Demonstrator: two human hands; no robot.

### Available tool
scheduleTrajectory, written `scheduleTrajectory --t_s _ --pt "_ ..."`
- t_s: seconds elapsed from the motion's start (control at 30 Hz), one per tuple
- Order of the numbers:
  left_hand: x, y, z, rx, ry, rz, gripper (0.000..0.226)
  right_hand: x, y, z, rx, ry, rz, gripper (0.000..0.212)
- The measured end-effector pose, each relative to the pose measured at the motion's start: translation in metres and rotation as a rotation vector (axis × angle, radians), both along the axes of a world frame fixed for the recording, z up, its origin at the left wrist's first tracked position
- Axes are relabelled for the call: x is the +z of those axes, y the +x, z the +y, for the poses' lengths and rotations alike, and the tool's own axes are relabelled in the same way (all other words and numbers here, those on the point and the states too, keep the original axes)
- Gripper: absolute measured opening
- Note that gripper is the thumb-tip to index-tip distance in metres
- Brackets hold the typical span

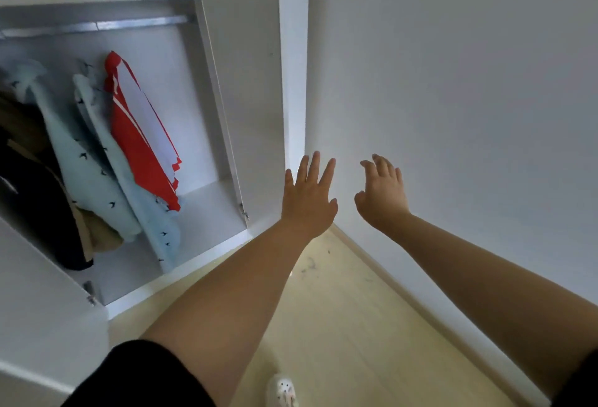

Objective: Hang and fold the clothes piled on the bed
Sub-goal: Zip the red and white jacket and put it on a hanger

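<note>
An open white wardrobe (pixel 226 206) fills the left side. From its metal rail (pixel 97 26) hang a red and white garment (pixel 142 134), two pale blue garments with small dark birds (pixel 97 160), and dark and tan clothes (pixel 29 186) at the far left. My left hand (pixel 307 199) is stretched forward with fingers spread, beside the wardrobe's right edge, holding nothing. My right hand (pixel 383 193) reaches out next to it in front of the white wall, fingers relaxed and empty. The bed and its pile are out of view.
A white wall (pixel 453 82) stands close on the right, meeting a pale wooden floor (pixel 339 309) along a skirting board. An open wardrobe door (pixel 42 309) juts out at lower left. My white shoe (pixel 281 390) shows at the bottom.
</note>
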State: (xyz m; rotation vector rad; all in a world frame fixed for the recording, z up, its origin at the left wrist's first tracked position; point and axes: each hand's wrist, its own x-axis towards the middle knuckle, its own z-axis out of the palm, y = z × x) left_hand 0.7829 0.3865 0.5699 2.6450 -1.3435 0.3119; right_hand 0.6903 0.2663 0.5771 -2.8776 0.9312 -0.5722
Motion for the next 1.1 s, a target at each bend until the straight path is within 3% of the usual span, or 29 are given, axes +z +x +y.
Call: scheduleTrajectory --t_s 0.33,0.7,0.9,1.1 --pt "0.001 -0.170 -0.100 -0.321 0.031 0.042 0.073 0.004 -0.216 -0.071 -0.269 -0.009 -0.002 0.060" --pt "-0.034 -0.391 -0.306 -0.669 0.077 0.086 0.073 -0.027 -0.471 -0.225 -0.593 0.014 0.043 0.062" --pt "-0.097 -0.500 -0.423 -0.700 0.156 0.192 0.073 -0.088 -0.571 -0.333 -0.585 0.036 0.265 0.071" --pt "-0.176 -0.546 -0.485 -0.702 0.217 0.231 0.077 -0.166 -0.616 -0.392 -0.514 -0.042 0.454 0.079"
